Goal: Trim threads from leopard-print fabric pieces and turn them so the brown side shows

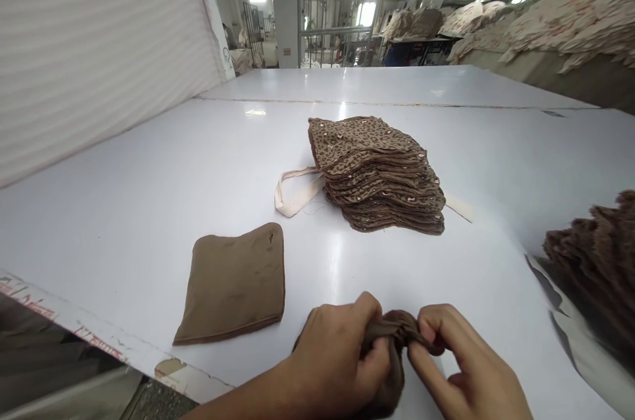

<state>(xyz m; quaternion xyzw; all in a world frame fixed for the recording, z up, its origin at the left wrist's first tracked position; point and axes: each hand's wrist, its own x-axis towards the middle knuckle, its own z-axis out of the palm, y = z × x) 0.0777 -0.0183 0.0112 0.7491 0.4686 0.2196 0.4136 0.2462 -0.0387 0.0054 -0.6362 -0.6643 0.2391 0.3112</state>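
A bunched brown fabric piece (391,380) is gripped between my two hands at the near side of the white table. My left hand (342,347) is closed around its gathered body. At the right end, my right hand (459,357) pinches a corner of the same cloth between thumb and fingers. Beyond and to the left lies a flat, squarish brown fabric piece (235,281) with a small slit near its upper right corner. A stack of leopard-print fabric pieces (377,172) rests farther back, with a cream strip (288,198) showing from under it.
The white table (149,175) runs far back, with a worn near-left edge. Dark brown fluffy fabric pieces (595,261) are piled at the right edge. White layered material (99,36) rises on the left. Heaped pale fabric (570,23) stands at the back right.
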